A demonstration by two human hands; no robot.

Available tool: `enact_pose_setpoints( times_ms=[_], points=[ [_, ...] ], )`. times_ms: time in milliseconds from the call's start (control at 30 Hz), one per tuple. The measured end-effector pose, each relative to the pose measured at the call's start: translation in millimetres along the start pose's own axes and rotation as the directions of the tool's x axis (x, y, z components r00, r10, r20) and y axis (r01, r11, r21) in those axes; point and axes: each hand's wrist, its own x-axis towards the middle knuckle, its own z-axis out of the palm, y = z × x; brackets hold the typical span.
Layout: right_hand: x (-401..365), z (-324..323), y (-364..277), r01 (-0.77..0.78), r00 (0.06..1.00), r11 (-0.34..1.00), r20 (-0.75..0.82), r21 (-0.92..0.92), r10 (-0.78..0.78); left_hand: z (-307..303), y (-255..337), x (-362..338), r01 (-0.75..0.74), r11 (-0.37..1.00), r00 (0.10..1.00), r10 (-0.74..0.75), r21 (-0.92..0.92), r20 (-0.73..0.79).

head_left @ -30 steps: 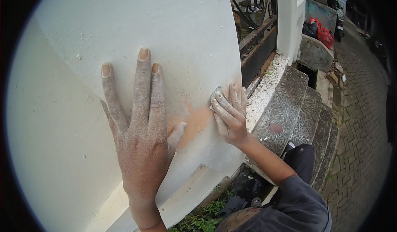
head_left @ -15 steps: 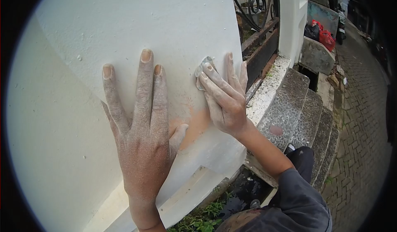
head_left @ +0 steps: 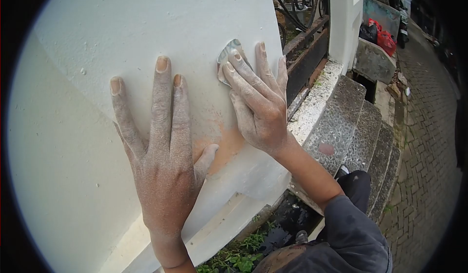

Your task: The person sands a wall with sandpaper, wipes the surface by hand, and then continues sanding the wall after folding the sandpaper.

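My left hand (head_left: 165, 161) lies flat on a white painted wall (head_left: 146, 19), fingers spread and coated in pale dust. Nothing is held in it. To its right, my right hand (head_left: 261, 110) presses a small worn piece of sandpaper (head_left: 224, 61) against the wall under its fingers. Faint printed marks show on the sandpaper's back. Between and below the hands is an orange-brown patch (head_left: 226, 149) where the white coat is gone. My left thumb rests at the edge of that patch.
A dark metal gate (head_left: 307, 54) stands just past the wall's right edge. Speckled stone steps (head_left: 336, 122) descend to a brick-paved lane (head_left: 426, 127). Below the wall are a dark wet gutter (head_left: 292, 219) and green weeds (head_left: 239, 253). Red and black bags (head_left: 385, 41) sit farther off.
My right hand has slid upward and slightly left along the wall with the sandpaper. My left hand stays planted on the wall; the view has shifted slightly.
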Motion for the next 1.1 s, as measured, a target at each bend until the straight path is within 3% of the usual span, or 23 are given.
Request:
enact_pose_setpoints(
  times_ms=[100,167,200,233,333,467,567,700,833,933,1033,1100],
  points=[
    [-67.1,-6.9,-2.0,-0.123,0.983,0.992,0.131,-0.04,0.127,-4.1,0.5,-1.1,0.001,0.999,0.999,-0.003,0.046,0.039],
    [-69.0,-2.8,9.7,-0.027,0.994,0.997,0.101,-0.07,0.034,-6.6,2.5,-0.1,0.023,0.998,0.997,-0.027,0.057,0.072],
    [-63.8,-1.8,11.9,0.01,0.996,0.997,0.094,-0.083,-0.002,-7.1,2.4,0.0,0.025,0.999,0.998,-0.028,0.043,0.061],
    [-33.9,0.1,7.3,0.002,1.0,1.0,0.029,0.026,-0.003,-6.6,2.6,0.2,0.025,0.999,0.998,-0.027,0.027,0.056],
    [15.3,2.6,-2.5,0.061,0.998,0.997,-0.019,-0.042,-0.062,-2.4,2.9,0.3,0.02,1.0,0.999,-0.02,0.009,0.032],
    [-77.2,-3.9,-1.3,-0.143,0.982,0.99,0.129,0.017,0.14,-3.6,4.2,-0.5,0.046,0.998,0.997,-0.048,0.033,0.054],
    [-63.8,-7.9,-0.9,-0.022,0.992,0.999,0.12,-0.041,0.027,-2.1,3.4,-0.7,0.035,0.999,0.999,-0.036,0.025,0.03],
    [2.7,-1.4,-3.7,0.068,0.998,0.997,-0.012,-0.023,-0.069,-6.4,6.0,0.5,0.053,0.998,0.996,-0.055,0.018,0.072],
    [-69.6,-3.4,-2.6,-0.139,0.985,0.987,0.114,0.075,0.131,-4.4,5.4,-1.2,0.053,0.998,0.997,-0.054,0.02,0.06],
    [-58.0,-2.6,-0.9,-0.001,0.995,1.0,0.1,-0.03,0.004,-4.2,4.7,-0.5,0.054,0.998,0.998,-0.055,0.029,0.044],
    [11.6,0.7,-6.9,0.036,0.999,0.999,0.01,-0.007,-0.036,-4.0,4.2,0.1,0.05,0.999,0.998,-0.05,0.001,0.046],
    [15.8,3.7,-9.1,0.038,0.999,0.999,-0.002,0.024,-0.038,-2.6,3.7,-0.9,0.044,0.999,0.998,-0.043,-0.023,0.041]
  ],
)
